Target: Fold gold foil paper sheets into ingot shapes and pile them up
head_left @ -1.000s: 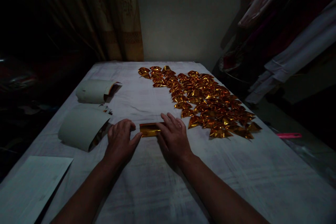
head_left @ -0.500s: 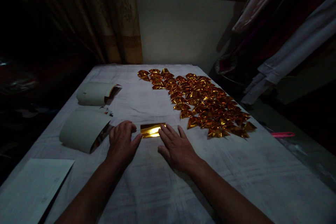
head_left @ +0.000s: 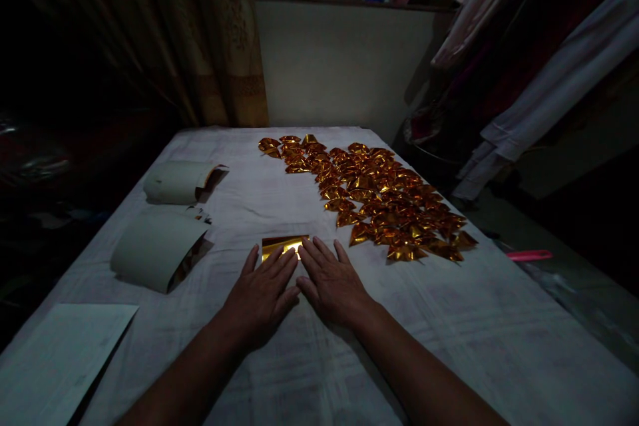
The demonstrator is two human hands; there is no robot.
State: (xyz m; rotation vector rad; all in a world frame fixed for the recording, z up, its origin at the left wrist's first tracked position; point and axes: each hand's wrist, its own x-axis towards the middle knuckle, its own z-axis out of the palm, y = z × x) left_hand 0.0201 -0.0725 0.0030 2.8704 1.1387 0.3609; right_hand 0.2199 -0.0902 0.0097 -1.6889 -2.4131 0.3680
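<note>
A small rectangle of shiny gold foil paper lies flat on the cloth-covered table. My left hand rests palm down with its fingers stretched over the foil's near edge. Beside it, my right hand lies flat too, its fingertips on the foil's right end. Both thumbs point inward and come close together. Part of the foil is hidden beneath the fingers. Many folded gold foil pieces are spread over the table's far right side.
On the left stand two curved grey card pieces with a flat pale sheet nearer me. A curtain and a wall border the far edge. Clothes hang at right, above a pink handle.
My left hand has moved right from the foil's left end and spread flat onto its near edge. The right hand stays on the foil's right end. The view has shifted slightly.
</note>
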